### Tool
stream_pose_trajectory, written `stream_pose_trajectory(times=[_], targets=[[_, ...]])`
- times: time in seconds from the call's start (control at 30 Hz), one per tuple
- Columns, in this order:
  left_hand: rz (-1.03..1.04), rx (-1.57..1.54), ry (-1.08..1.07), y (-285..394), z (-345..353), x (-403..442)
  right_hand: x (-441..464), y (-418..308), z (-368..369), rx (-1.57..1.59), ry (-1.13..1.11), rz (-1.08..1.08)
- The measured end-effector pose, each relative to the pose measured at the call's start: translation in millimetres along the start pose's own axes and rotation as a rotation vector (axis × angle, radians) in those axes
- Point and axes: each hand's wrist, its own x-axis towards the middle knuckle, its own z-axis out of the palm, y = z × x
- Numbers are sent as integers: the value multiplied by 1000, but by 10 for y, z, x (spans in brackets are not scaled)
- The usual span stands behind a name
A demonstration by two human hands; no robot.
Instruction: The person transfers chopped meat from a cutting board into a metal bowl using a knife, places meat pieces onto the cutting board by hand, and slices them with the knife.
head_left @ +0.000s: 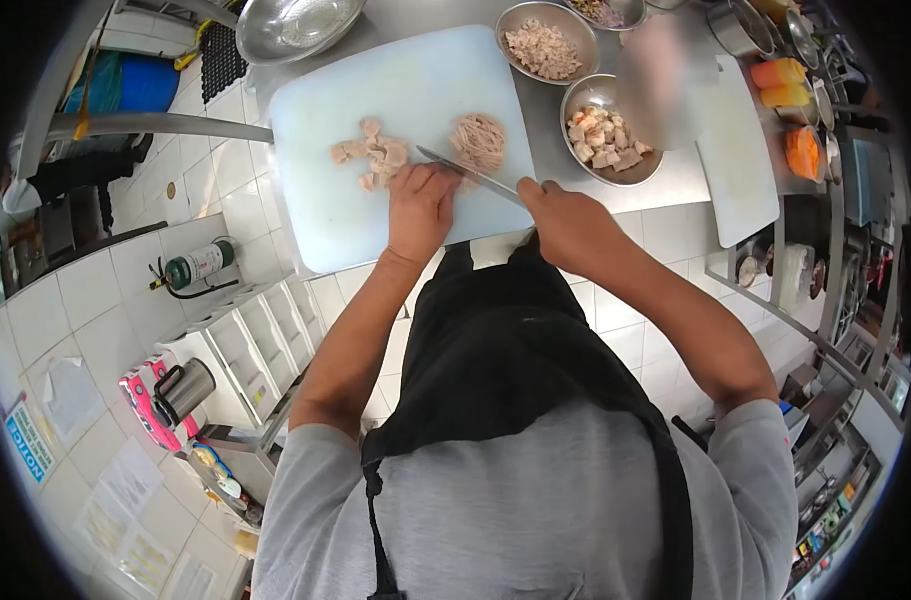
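Note:
On a white cutting board (315, 120), my left hand (422, 203) is closed, its fingers bent against the board beside the knife blade; what lies under its fingertips is hidden. My right hand (565, 222) grips the handle of a knife (490, 183), whose blade slants up and left past my left fingertips. Chunks of pale meat (383, 158) lie on the board above and left of my left hand. A pile of thinly sliced meat (478, 142) sits just above the blade, to the right.
Metal bowls hold chopped meat (545, 50) and larger meat chunks (605, 140) right of the board. A metal bowl (297, 25) stands top left. Farther right are a second white board (740, 160) and orange-capped bottles (778, 73). A person (70, 180) is at far left.

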Motion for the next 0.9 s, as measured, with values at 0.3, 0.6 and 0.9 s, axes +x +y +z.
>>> stream_pose_trajectory(times=[0.3, 0.6, 0.9], targets=[[-19, -7, 4, 38, -37, 4, 5, -92, -16, 36, -19, 36], [-25, -2, -3, 35, -32, -49, 54, -193, 52, 54, -33, 73], [-127, 121, 38, -14, -365, 4, 22, -261, -166, 125, -37, 147]])
